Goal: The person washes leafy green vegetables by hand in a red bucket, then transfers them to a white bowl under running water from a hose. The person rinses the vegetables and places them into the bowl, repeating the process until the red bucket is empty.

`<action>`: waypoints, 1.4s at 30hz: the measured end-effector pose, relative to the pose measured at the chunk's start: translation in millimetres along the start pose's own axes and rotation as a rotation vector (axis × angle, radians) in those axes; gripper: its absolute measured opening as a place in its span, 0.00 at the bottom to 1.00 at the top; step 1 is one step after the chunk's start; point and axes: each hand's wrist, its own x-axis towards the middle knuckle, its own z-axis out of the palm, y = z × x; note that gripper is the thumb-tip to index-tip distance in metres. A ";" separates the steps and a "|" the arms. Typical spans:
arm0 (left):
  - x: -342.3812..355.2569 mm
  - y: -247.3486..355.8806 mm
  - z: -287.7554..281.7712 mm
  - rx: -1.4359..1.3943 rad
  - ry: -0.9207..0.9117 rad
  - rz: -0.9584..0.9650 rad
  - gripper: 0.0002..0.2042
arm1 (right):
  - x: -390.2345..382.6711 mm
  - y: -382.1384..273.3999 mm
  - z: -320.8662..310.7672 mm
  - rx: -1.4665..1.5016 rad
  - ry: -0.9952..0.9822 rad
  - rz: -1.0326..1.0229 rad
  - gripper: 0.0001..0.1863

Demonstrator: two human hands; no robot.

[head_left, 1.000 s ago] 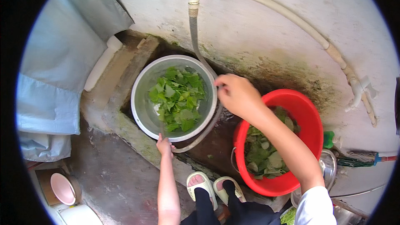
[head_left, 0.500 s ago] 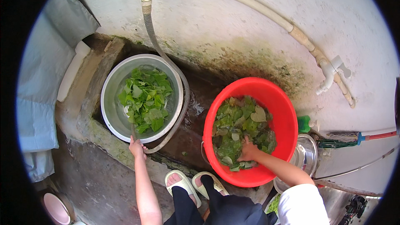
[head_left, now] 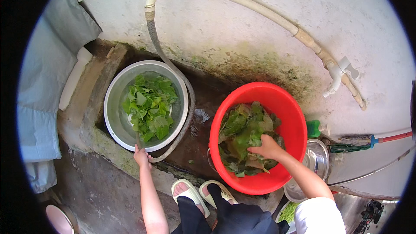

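Note:
A steel basin (head_left: 116, 117) holds water and bright green leaves (head_left: 149, 106) at the left. My left hand (head_left: 141, 156) grips its near rim, where the end of a grey hose (head_left: 171, 67) curls around. A red plastic tub (head_left: 294, 121) at the right is filled with darker wet leaves (head_left: 242, 130). My right hand (head_left: 268, 146) is down in the tub, closed on a clump of those leaves.
A white pipe (head_left: 260, 11) runs along the stained wall to a tap (head_left: 340, 76). Both basins sit in a wet concrete trough (head_left: 104, 71). A steel bowl (head_left: 318, 156) and a green bottle (head_left: 314, 128) stand right of the tub. My white sandals (head_left: 190, 193) are below.
My right hand left the steel basin's rim, crossed to the red tub and took hold of leaves there. My left hand kept its grip on the steel basin.

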 end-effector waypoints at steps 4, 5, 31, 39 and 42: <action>3.0 -4.2 6.2 -0.001 0.000 -0.040 0.29 | 14.5 8.1 -12.6 -0.568 0.183 -0.110 0.51; 1.9 -3.1 6.8 0.011 -0.001 -0.041 0.29 | 29.7 9.1 -18.4 -0.637 -0.040 0.078 0.63; 6.3 -6.7 0.0 0.022 -0.005 0.006 0.29 | 39.4 -31.5 -46.6 -0.531 0.090 0.130 0.37; 6.0 -6.7 0.9 0.030 -0.001 -0.003 0.29 | 100.6 27.1 45.5 -0.761 -0.042 0.315 0.37; 5.6 -7.4 3.8 0.024 -0.006 -0.009 0.30 | 123.1 46.2 66.8 -0.753 -0.147 0.382 0.33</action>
